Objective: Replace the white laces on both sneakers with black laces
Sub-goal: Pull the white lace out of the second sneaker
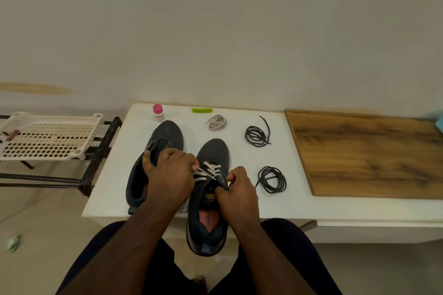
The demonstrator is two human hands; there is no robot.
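Fingers [195,166] pinch one white lace [206,172]; two sneakers, two black coils.

Both forearms reach forward, bare, converging ahead of the knees. The left hand [169,175] lies knuckles up, its thumb spread off to the left, its fingers curled and pinching a white lace [205,172] at their tips. Just to its right, the right hand [236,190] is held slightly nearer the body, fingers bent inward and gripping the edge of a sneaker [208,201].
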